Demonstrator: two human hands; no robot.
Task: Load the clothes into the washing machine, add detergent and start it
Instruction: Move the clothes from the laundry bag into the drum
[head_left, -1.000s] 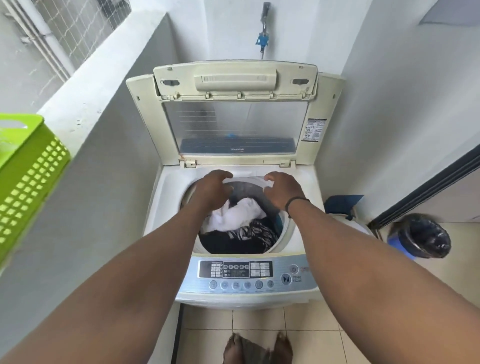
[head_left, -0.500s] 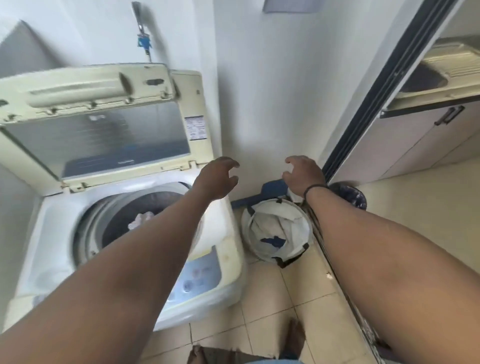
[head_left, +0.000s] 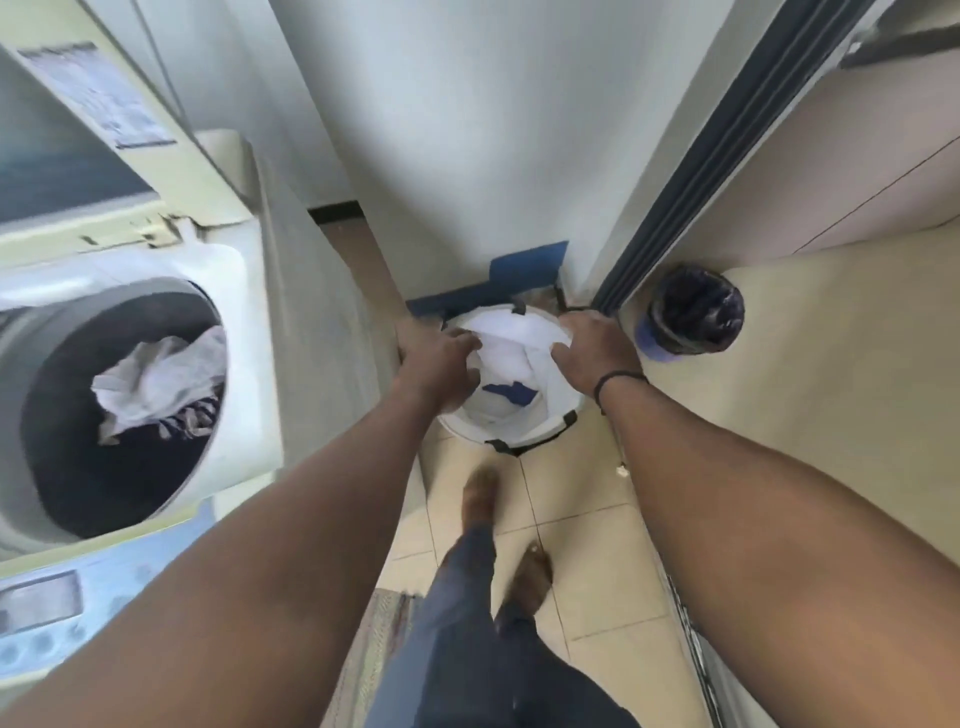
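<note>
The top-loading washing machine (head_left: 241, 291) stands at the left with its lid (head_left: 78, 130) raised. White and dark clothes (head_left: 156, 379) lie in its drum. To its right on the floor sits a white laundry basket (head_left: 519, 437) holding a white cloth (head_left: 511, 338) and a blue item (head_left: 511, 393). My left hand (head_left: 439, 358) reaches over the basket's left rim, fingers touching the white cloth. My right hand (head_left: 597, 351), a dark band on its wrist, reaches in from the right side and touches the same cloth. No detergent is in view.
A blue bin with a black liner (head_left: 693, 314) stands right of the basket, beyond a dark sliding-door frame (head_left: 701, 156). The machine's control panel (head_left: 41, 608) is at the lower left. A striped rug (head_left: 374, 649) lies under my feet on beige tiles.
My view swung right and down from the drum to the floor basket. Both hands left the machine and dropped onto the white cloth in the basket.
</note>
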